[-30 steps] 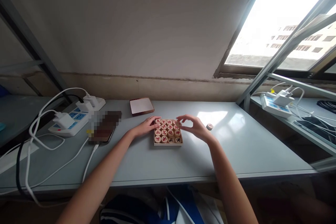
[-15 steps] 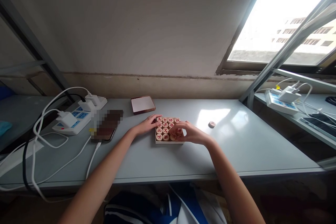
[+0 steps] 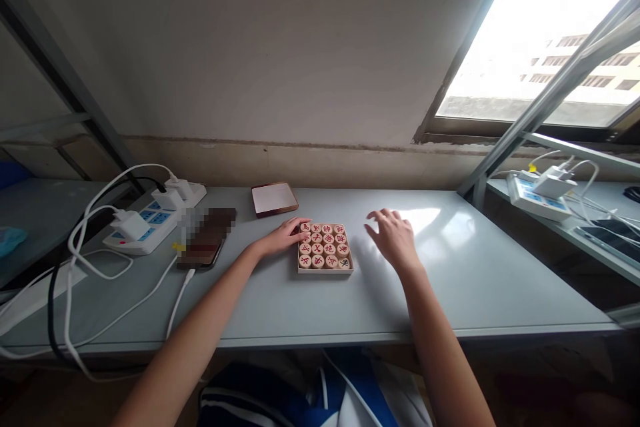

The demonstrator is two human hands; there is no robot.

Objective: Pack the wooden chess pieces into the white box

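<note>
A shallow white box (image 3: 325,271) stands on the desk, filled with rows of round Chinese chess pieces (image 3: 317,249). Most carry red characters; the bottom-right chess piece (image 3: 344,263) has a dark one. My left hand (image 3: 283,238) holds the box at its upper left edge, fingertips over the rim and touching the pieces there. To the right of the box, my right hand (image 3: 393,235) hovers over the desk with fingers spread and nothing in them. The loose piece seen on the desk earlier does not show now; my right hand covers that spot.
Behind the box lies an open lid (image 3: 275,200), its pale inside facing up. To the left are a phone (image 3: 206,240), a power strip (image 3: 155,217) with chargers, and looping white cables. A metal post (image 3: 479,193) rises at the desk's back right.
My right hand has lifted off the pieces and moved right, its fingers opening. The box's lower right pieces are uncovered. My left hand stays at the box.
</note>
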